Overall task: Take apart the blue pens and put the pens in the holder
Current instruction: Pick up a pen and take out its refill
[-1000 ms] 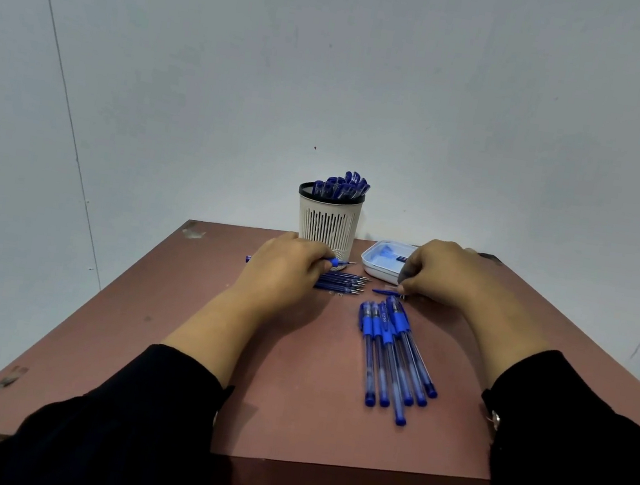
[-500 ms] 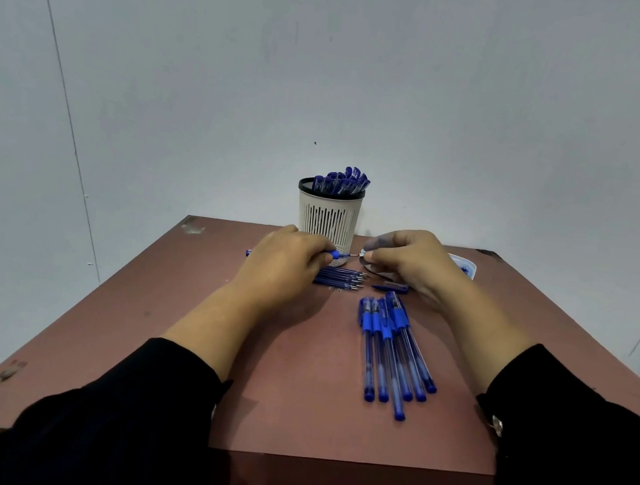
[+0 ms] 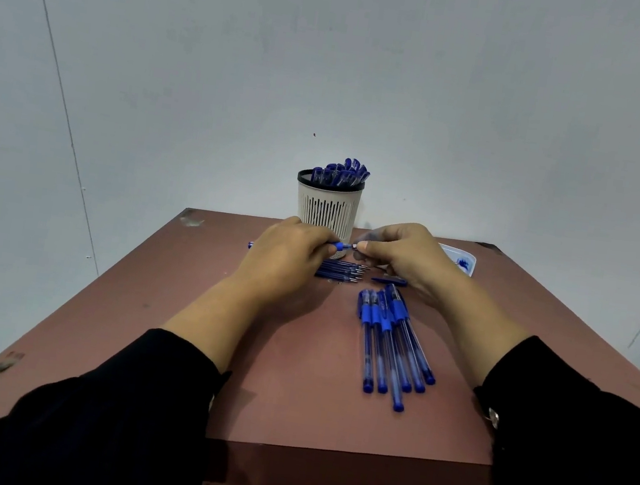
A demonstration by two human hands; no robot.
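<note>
Blue pen (image 3: 340,245) pinched between both hands (tip rightward).

A reddish-brown tabletop (image 3: 288,394) stands against a pale wall, its left edge and far left corner scuffed. At the far edge a white slotted holder (image 3: 327,210) with a black rim stands upright, blue pen parts poking out of its top. Just in front of it lies a small bundle of thin refills (image 3: 341,272), and beside them a single blue cap (image 3: 389,281). Nearer, to the right, a row of blue pens (image 3: 390,342) lies side by side. A white tray (image 3: 466,258) sits at the far right.
</note>
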